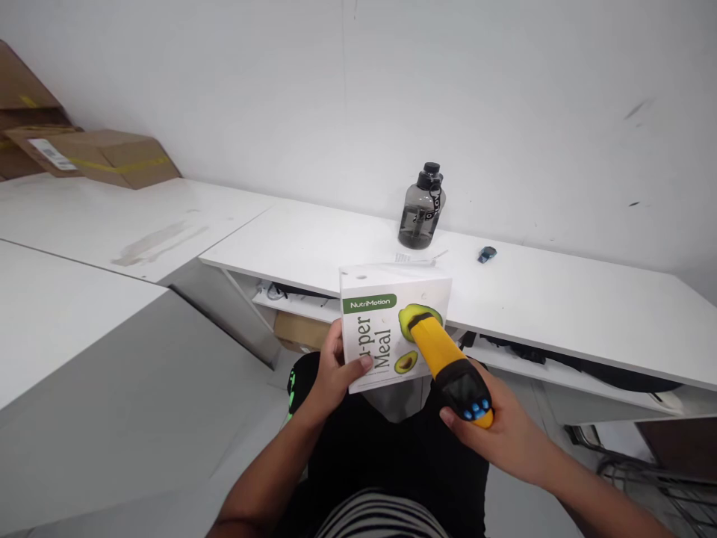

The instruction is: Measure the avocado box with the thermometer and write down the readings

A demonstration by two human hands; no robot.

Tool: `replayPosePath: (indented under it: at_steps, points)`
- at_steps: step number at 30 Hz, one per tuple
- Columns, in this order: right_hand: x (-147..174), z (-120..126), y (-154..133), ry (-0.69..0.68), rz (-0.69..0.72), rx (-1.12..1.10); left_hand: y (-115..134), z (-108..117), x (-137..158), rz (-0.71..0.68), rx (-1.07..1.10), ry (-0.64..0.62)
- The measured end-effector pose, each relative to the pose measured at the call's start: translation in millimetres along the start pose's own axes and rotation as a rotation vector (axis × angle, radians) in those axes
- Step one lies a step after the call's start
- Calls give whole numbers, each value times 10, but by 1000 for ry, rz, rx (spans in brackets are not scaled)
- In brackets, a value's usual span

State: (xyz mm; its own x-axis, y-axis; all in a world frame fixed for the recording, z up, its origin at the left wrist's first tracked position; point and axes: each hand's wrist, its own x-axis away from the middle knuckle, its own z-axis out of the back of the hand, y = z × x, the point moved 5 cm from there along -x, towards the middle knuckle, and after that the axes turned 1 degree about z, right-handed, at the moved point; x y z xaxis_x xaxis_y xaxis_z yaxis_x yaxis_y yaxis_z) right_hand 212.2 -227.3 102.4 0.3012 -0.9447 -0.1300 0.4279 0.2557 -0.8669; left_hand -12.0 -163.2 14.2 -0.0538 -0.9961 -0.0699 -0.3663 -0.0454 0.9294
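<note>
My left hand [341, 370] grips the lower left edge of a white meal box [375, 373], thumb on its front and fingers behind. The box shows a green "NutriMotion" label and pictures of avocados, and is held up in front of the desk's front edge. My right hand [501, 422] is wrapped round the handle of a yellow and black barcode scanner [440, 347] with a small screen and blue buttons. The scanner's head overlaps the box's right half; whether the two touch I cannot tell.
On the white desk [560, 299] stand a dark water bottle [420, 213] and a small blue object [487, 255]. Cardboard boxes [120, 157] lie at the far left against the wall. Beneath the desktop, a shelf [605, 377] holds dark items. A wire cart [655, 478] is at lower right.
</note>
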Motion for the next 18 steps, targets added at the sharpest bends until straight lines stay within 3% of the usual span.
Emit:
replayPosePath:
  at_steps: [7,12,15,18]
  points:
    - [-35,-14,30,-49,-88,-26,5,13,0,-14,-31,4]
    - [32,-90,67,-79,-98,-199,-92,47,-88,73,39,23]
    - [58,-97,128,14,-61,-266,-91,146,-259,60,8,139]
    - [39,-85,226,126,6,-348,11,294,-519,-56,-110,300]
